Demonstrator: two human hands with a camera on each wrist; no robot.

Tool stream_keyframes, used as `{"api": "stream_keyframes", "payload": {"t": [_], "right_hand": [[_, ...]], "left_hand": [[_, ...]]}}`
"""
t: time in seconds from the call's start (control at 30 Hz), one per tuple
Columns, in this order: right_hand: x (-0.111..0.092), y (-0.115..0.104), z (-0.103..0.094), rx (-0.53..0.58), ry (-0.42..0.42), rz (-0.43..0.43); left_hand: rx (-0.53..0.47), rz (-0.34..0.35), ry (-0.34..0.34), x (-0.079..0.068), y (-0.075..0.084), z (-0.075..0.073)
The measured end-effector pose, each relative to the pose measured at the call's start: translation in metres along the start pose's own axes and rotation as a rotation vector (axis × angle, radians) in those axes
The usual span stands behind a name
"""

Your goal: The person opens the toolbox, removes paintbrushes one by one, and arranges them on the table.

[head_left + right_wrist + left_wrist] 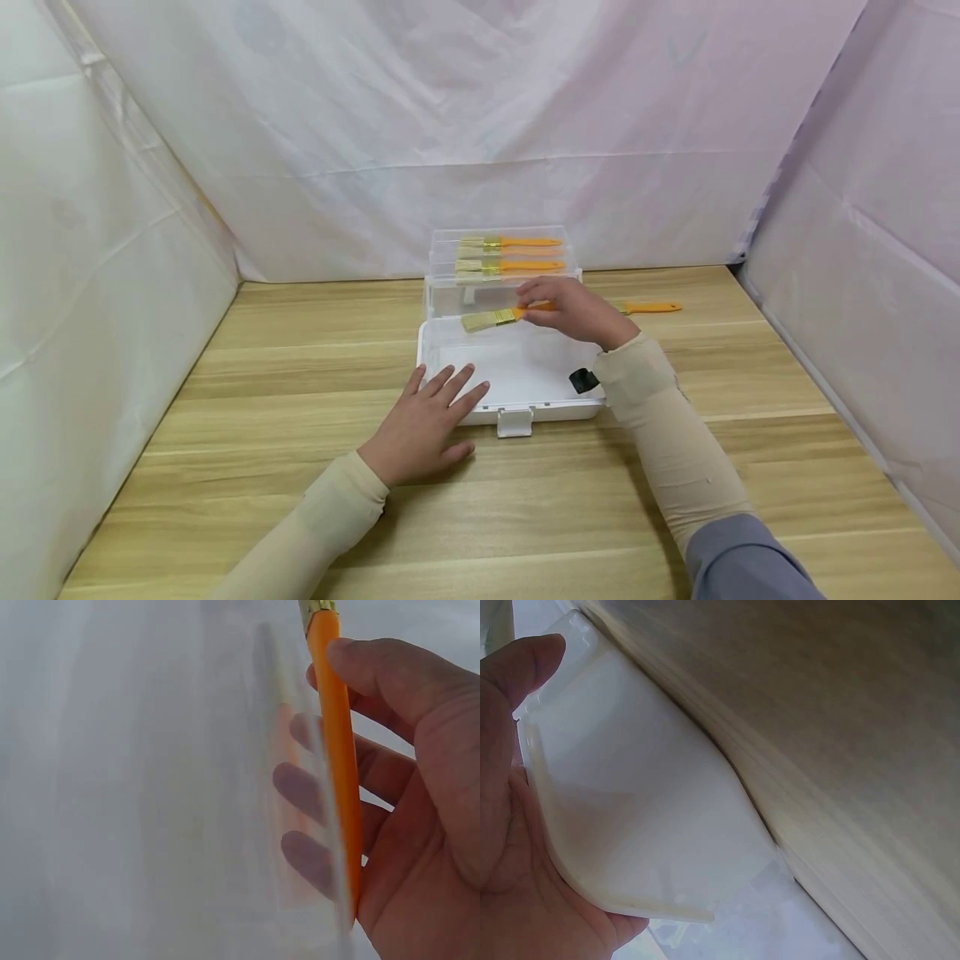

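A white plastic box [555, 412] with clear upper parts stands on the table, its front latch [514, 423] hanging down. My right hand [573, 308] pinches a flat paintbrush [487, 320] by its orange handle, above the box, with pale bristles pointing left. In the right wrist view the thumb and fingers are about the orange handle [339, 720], beside a clear plastic panel [187, 795]. My left hand [431, 425] rests at the box's front left corner, fingers spread. The left wrist view shows that hand against the white side wall [645, 795].
Two more orange-handled paintbrushes [532, 266] lie one behind the other in the clear tray part [442, 242] at the back. Another paintbrush [652, 307] lies on the wooden table [315, 367] to the right, partly behind my right hand. White cloth [487, 125] hangs behind and at both sides.
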State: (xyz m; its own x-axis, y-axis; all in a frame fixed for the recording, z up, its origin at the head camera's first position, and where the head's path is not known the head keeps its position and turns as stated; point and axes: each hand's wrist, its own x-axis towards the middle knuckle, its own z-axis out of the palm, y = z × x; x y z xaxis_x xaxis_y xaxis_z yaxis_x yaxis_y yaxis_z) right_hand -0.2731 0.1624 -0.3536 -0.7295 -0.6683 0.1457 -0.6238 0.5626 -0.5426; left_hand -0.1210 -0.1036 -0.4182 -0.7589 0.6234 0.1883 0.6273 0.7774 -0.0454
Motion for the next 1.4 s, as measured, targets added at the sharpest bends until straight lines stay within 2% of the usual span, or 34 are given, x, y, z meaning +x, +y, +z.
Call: {"api": "stream_keyframes", "payload": {"t": [0.33, 0.67, 0.87, 1.0, 1.17, 1.4], "right_hand": [[-0.018, -0.017, -0.025, -0.037, 0.058, -0.021], [-0.044, -0.013, -0.045, -0.104, 0.091, 0.040], [-0.060, 0.001, -0.052, -0.119, 0.142, 0.056], [-0.069, 0.013, -0.053, -0.132, 0.148, 0.090], [-0.081, 0.034, -0.055, -0.143, 0.138, 0.169], [-0.098, 0.064, -0.055, -0.159, 0.160, 0.191]], "left_hand": [[0.000, 0.006, 0.007, -0.001, 0.000, -0.001], [-0.006, 0.007, 0.011, -0.002, 0.000, -0.001], [-0.005, 0.009, 0.015, -0.001, 0.000, -0.002], [-0.006, 0.009, 0.010, -0.001, 0.000, -0.002], [0.001, 0.012, 0.014, -0.002, -0.001, -0.001], [0.001, 0.026, 0.024, -0.002, -0.002, 0.000]]}}
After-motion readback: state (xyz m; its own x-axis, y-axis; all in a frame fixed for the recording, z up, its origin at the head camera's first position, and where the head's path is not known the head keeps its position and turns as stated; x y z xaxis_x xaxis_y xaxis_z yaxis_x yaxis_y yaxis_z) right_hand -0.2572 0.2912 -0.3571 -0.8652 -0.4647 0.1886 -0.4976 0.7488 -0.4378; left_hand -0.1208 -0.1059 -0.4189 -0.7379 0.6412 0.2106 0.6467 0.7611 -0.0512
